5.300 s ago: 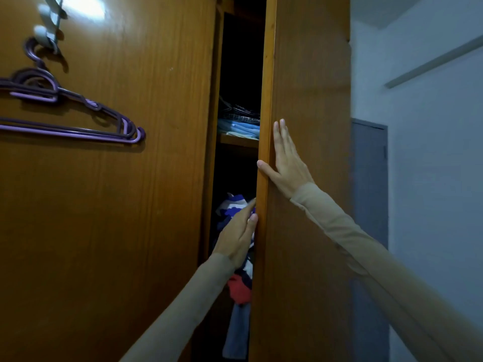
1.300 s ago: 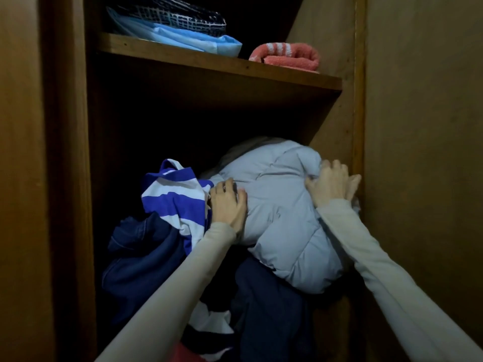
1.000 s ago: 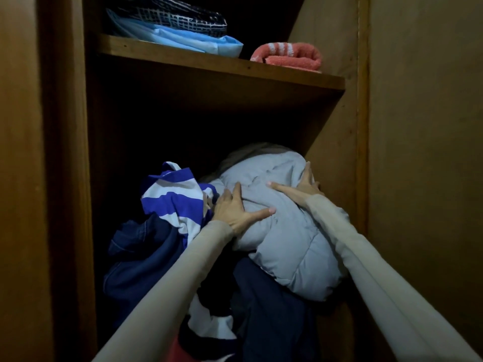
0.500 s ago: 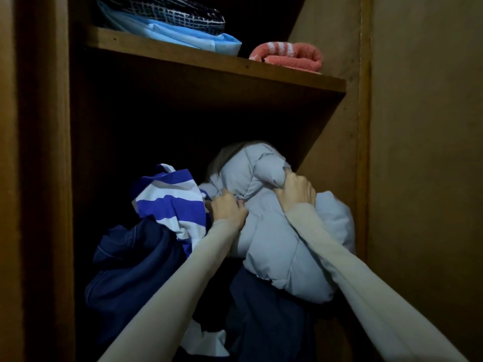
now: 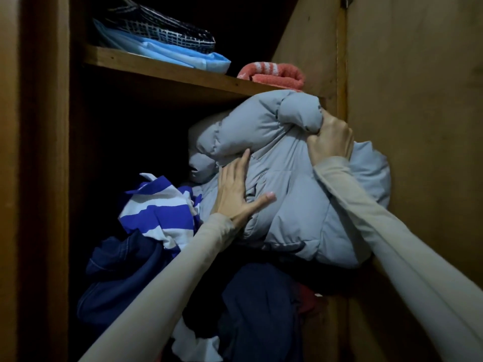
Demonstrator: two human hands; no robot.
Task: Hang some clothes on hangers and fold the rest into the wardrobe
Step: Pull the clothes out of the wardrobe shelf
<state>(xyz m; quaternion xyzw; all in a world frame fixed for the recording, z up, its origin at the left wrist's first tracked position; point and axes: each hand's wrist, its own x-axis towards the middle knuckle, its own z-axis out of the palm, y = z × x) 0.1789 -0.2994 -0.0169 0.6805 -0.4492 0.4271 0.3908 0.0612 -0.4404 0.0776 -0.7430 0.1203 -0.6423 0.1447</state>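
A bulky grey puffer jacket sits on top of a heap of clothes in the lower wardrobe compartment. My right hand is clenched on a fold near the jacket's top right. My left hand lies flat against the jacket's left front, fingers spread. Left of the jacket is a blue-and-white striped shirt. Dark blue denim and other dark garments lie below it.
A wooden shelf above holds folded light-blue cloth, a dark checked garment and a rolled pink towel. The open wardrobe door stands at the right, the frame at the left.
The jacket has risen up and toward me, its top now level with the shelf edge. My right hand moved up and right with its fold. My left hand opened flat against the jacket.
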